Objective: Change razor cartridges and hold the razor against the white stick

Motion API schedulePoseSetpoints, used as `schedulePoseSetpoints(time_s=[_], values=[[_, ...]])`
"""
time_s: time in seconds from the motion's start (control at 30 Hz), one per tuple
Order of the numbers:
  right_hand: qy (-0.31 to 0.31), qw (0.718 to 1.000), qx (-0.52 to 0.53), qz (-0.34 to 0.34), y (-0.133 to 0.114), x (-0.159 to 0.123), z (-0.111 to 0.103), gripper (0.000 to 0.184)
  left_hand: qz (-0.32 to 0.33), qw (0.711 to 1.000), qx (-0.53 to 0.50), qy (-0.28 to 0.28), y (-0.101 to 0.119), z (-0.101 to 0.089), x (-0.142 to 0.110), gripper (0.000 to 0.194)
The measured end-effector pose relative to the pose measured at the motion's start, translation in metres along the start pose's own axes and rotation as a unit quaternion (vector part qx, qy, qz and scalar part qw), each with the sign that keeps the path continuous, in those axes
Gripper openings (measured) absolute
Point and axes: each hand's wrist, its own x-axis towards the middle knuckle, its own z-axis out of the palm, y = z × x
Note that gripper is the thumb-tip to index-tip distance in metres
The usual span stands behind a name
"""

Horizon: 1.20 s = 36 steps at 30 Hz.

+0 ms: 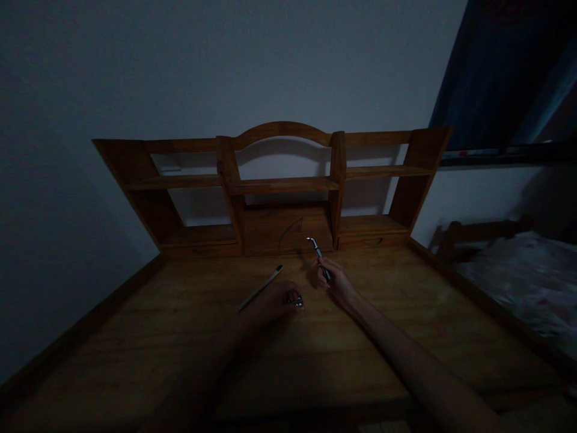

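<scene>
"Head view, then: where is everything, measured from the shelf [283, 185]?"

"Right hand [334, 278] is in front of the right end of its middle bay, fingers clamped round a thin tool [320, 255] with a bent, shiny tip. The tip points towards the shelf and looks lifted off the desk [189, 337]."

"And the left hand [274, 297]?"

"Farther out from the shelf, fingers closed on a small shiny piece [299, 302]. Too dark to tell its shape, or whether it touches the desk."

"What else lies about?"

"One slim stick [259, 290], just beside the left hand, on the desk in front of the left end of that middle bay."

"How would you handle these two well?"

"I'd judge a pen-like hold right for the tool: light, near the middle, with the bent end free. Steady the left wrist on the desk, and pinch the piece only as hard as it needs."

"Any risk?"

"Something that small could slip in such poor light. I'd hold it low over the desk, and mind the left forearm doesn't nudge the stick."
</scene>
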Motion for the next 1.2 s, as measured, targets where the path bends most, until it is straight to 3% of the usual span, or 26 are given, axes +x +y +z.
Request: schedulePoseSetpoints(time_s=[0.4, 0.73, 1.2], values=[[0.026, 0.999, -0.003, -0.022, -0.001, 0.0, -0.002, 0.025, -0.081, 0.993, -0.073, 0.04, -0.012, 0.015, 0.004, 0.021], [0.033, 0.999, -0.01, -0.028, -0.003, 0.0, 0.0, 0.024, -0.089, 0.991, -0.077, 0.066, -0.022, 0.023, 0.004, 0.024], [0.034, 0.999, -0.012, -0.03, 0.0, 0.0, -0.003, 0.024, -0.098, 0.988, -0.108, 0.046, -0.017, 0.017, 0.006, 0.026]])
